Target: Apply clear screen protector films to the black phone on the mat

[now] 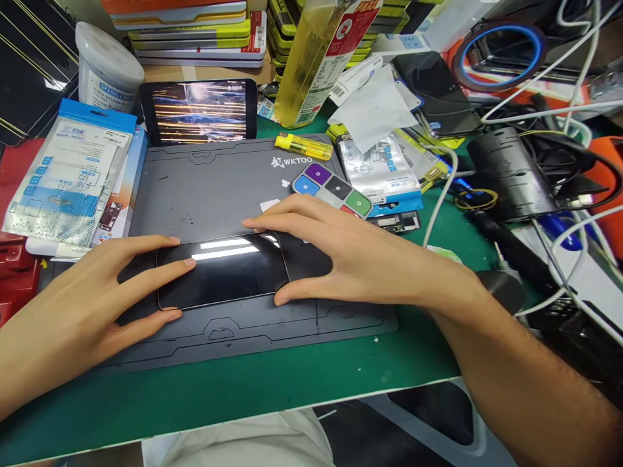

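A smartphone (226, 275) with a dark, glossy screen lies on the grey work mat (195, 172), and two bright strips of light reflect in its glass. My left hand (114, 285) holds its left end: thumb at the near edge, one finger at the far edge and another resting on the screen. At the other end, my right hand (326, 246) spans the phone, its thumb by the near right corner and its fingertips by the far edge. The hands cover part of the mat beside the phone.
Behind the mat leans a lit phone (199, 111), near a yellow bottle (311, 61) and a white tub (108, 71). A yellow lighter (304, 146) and a colourful palette of buttons (335, 189) lie at the mat's far right. Silver packets (73, 168) lie left; tangled cables (579, 240) crowd the right.
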{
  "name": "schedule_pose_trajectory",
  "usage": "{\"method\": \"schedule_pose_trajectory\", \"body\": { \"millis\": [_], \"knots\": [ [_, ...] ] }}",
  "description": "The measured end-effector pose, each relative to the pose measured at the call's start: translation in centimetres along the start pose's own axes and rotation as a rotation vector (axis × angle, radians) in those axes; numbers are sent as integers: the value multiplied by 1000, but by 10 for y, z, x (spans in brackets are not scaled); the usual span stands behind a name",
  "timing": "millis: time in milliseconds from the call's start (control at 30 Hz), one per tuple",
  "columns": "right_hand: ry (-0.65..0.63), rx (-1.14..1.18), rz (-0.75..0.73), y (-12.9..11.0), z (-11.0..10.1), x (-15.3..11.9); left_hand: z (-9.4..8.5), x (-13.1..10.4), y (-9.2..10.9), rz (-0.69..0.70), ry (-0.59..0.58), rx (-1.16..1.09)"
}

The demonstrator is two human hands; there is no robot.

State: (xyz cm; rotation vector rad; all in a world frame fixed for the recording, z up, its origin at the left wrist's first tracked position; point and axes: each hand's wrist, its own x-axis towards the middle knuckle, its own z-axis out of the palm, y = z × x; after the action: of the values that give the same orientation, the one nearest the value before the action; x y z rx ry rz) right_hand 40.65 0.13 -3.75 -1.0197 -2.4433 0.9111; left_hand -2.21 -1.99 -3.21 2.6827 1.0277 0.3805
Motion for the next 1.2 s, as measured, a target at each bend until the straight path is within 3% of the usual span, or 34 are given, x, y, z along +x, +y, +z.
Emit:
{"method": "schedule_pose_trajectory", "body": {
  "millis": [333, 1200],
  "knots": [
    [-13, 8, 10, -3, -1, 3, -5, -1, -5, 65, -55, 72],
    [-30, 32, 44, -7, -6, 1, -6, 0, -3, 51, -61, 89]
  ]
}}
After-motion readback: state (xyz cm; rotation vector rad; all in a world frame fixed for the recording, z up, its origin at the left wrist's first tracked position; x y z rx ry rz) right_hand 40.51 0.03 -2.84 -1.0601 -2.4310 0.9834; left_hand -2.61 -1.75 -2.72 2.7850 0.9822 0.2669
